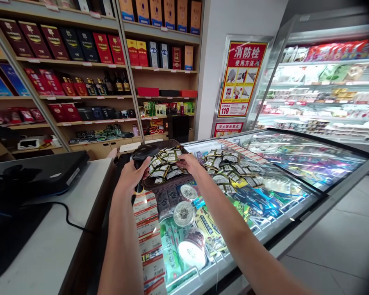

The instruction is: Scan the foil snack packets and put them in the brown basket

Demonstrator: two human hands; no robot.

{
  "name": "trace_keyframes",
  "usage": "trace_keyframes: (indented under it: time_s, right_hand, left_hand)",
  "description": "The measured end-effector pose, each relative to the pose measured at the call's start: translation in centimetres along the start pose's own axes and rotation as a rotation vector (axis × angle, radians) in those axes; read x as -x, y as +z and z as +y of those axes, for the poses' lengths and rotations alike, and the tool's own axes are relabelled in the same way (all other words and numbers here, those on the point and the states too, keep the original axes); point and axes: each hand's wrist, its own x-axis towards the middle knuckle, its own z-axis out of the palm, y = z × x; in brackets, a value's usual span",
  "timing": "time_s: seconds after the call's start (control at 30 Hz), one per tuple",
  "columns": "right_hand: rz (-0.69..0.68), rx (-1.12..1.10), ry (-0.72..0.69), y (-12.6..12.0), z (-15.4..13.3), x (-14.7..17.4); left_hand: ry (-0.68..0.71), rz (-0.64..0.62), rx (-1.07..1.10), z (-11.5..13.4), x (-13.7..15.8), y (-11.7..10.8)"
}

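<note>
A dark brown woven basket (169, 186) holds a heap of small foil snack packets (164, 162) with white labels and olive-green edges. My left hand (131, 174) is closed at the basket's left side, its thumb and fingers on the rim. Over the right part of the heap, my right hand (190, 164) has its fingers together on a packet (174, 155). Just behind my left hand is a black round-headed device (146, 151), partly covered by the hand. More of the same packets (230, 166) lie loose on the freezer's glass top, right of the basket.
Under the basket, a glass-topped chest freezer (295, 164) shows tubs and bagged ices. Price labels (147, 229) run along its left edge. A white counter (92, 196) with black equipment (37, 172) stands left. Boxed goods fill shelves (89, 63) behind; a lit chiller (326, 86) is at right.
</note>
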Motion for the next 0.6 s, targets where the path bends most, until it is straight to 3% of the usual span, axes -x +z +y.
trace_keyframes:
  time_s: [0.17,0.3,0.6]
  right_hand:
    - [-0.049,-0.04,-0.057,-2.8,-2.5,2.3]
    - [0.052,-0.034,-0.112,-4.2,-3.2,2.1]
    - [0.095,0.002,-0.16,-5.1,-3.2,1.0]
  left_hand:
    - [0.011,-0.08,-0.024,0.3,0.0,1.8]
    - [0.012,-0.141,-0.037,0.7,0.4,3.6]
    - [0.028,-0.142,-0.053,1.4,1.1,6.6]
